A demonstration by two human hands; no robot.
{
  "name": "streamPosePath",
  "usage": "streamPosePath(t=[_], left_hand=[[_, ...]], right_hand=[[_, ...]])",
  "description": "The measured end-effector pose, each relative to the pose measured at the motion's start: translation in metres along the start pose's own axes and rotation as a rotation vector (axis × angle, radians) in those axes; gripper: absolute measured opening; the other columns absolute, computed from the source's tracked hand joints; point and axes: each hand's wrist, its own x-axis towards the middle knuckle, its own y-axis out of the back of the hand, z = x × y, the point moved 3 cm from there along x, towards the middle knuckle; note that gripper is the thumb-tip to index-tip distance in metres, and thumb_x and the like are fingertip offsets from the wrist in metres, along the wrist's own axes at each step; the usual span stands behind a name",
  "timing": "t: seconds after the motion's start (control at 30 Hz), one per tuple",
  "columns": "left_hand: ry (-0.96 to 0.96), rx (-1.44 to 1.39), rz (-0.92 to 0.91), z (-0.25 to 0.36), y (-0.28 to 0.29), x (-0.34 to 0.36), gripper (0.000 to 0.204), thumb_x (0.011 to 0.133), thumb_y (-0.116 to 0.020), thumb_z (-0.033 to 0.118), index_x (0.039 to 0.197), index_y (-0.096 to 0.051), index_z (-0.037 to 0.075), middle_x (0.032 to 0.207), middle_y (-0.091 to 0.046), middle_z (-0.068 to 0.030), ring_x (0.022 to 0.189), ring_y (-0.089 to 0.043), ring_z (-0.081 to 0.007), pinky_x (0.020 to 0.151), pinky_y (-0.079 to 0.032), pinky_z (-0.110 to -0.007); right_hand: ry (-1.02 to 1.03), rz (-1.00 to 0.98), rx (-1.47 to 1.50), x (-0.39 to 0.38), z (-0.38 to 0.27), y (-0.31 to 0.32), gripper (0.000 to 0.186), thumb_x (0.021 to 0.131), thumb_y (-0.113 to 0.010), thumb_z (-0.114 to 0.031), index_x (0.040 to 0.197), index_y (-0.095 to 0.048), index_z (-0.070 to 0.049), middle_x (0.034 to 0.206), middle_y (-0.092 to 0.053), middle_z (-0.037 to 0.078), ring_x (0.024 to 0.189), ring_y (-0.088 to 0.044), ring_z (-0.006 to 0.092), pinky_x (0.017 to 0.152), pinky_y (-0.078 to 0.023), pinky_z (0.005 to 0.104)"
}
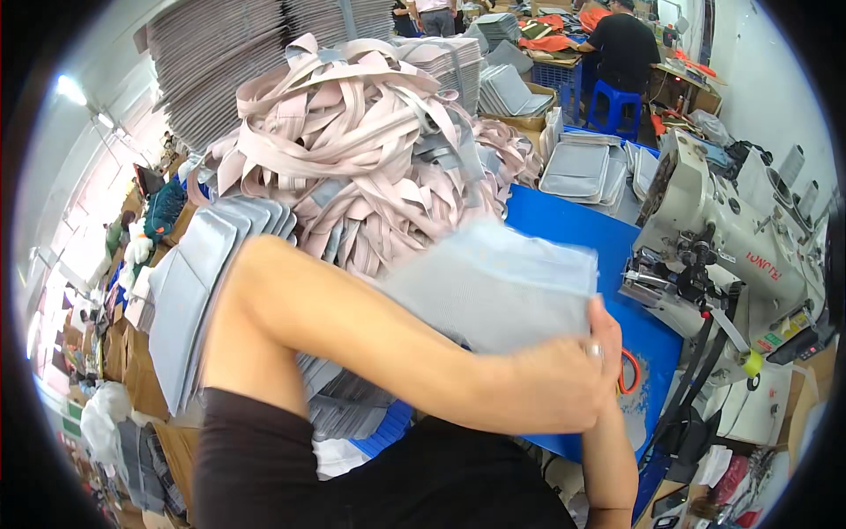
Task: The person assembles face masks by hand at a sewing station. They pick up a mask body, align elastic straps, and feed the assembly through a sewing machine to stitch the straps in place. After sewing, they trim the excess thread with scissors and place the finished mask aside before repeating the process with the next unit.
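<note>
1. Left hand [551, 383] curls nearly closed against the partly hidden right hand [605, 339]; blur hides which grips the panel.
2. Grey panel [493, 300] extends leftward from both, long axis apparently sideways, just beyond the left forearm.
3. Blue tabletop [551, 216] lies beyond.

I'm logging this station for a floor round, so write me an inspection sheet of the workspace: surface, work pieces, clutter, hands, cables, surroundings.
Surface: blue table, partly covered; greyish patch at its near right, cause unclear.
Work pieces: grey fabric piece, blurred, beside the hands; stacked grey panels at left.
Clutter: heaped pink straps; red-handled tool, partly hidden.
Hands: left hand reaches across and overlaps right hand; each grip is unclear.
Cables: none clearly made out around the sewing machine.
Surroundings: person in black on a blue stool, far right.
</note>
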Motion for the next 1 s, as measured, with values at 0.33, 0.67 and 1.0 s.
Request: streamPosePath(t=[0.33, 0.67, 1.0], left_hand=[[0.049, -0.887, -0.229, -0.034, -0.12, 0.053, 0.046, 0.094, -0.068, 0.045, 0.096, -0.065, 0.0, 0.092, -0.069, -0.0199, 0.088, -0.069, -0.0412, 0.075, -0.055, -0.049], [0.051, -1.204, -0.402, -0.084, -0.153, -0.013, 0.019, 0.096, -0.071, 0.016, 0.092, -0.059, 0.001, 0.085, -0.064, -0.0145, 0.079, -0.064, -0.0351, 0.07, -0.05, -0.042], [0.333, -1.31, -0.332, -0.097, -0.15, -0.036, 0.017, 0.088, -0.081, 0.011, 0.085, -0.067, 0.003, 0.094, -0.073, -0.0073, 0.09, -0.067, -0.0162, 0.083, -0.051, -0.032]], right_hand=[[0.286, 0.03, -0.944, -0.049, -0.04, 0.034, 0.018, 0.101, -0.066, -0.015, 0.103, -0.071, 0.001, 0.088, -0.07, 0.007, 0.082, -0.062, 0.0183, 0.077, -0.049, 0.0327], [0.317, 0.047, -0.999, -0.048, -0.032, 0.056, 0.025, 0.082, -0.087, -0.011, 0.076, -0.065, 0.0, 0.084, -0.067, 0.006, 0.072, -0.057, 0.0152, 0.066, -0.044, 0.0311], [0.076, 0.1, -0.579, -0.053, -0.012, 0.066, 0.027, 0.089, -0.084, -0.01, 0.109, -0.069, -0.001, 0.092, -0.063, 0.0, 0.07, -0.054, 0.003, 0.063, -0.045, 0.0217]])
